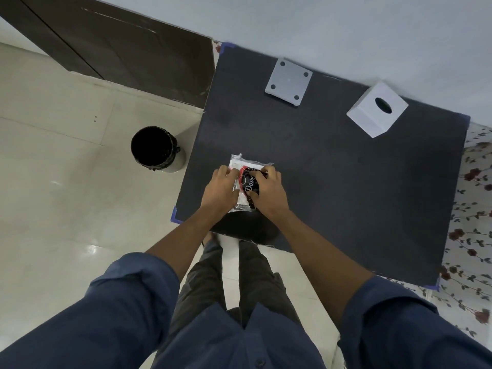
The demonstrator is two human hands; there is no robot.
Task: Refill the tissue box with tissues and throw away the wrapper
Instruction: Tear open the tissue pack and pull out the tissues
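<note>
A pack of tissues (246, 179) in clear plastic wrap with a dark printed label lies near the front left of the dark table (332, 166). My left hand (219, 189) grips its left side and my right hand (267, 191) grips its right side, fingers curled over the wrapper. The white tissue box cover (377, 109), with an oval slot on top, stands at the far right of the table. A white square base plate (288, 81) with a dot at each corner lies at the far middle.
A bin with a black liner (155, 149) stands on the pale tiled floor left of the table. A dark wooden door (119, 43) is behind it. A floral cloth (471, 222) shows at the table's right edge. The wall runs along the far side.
</note>
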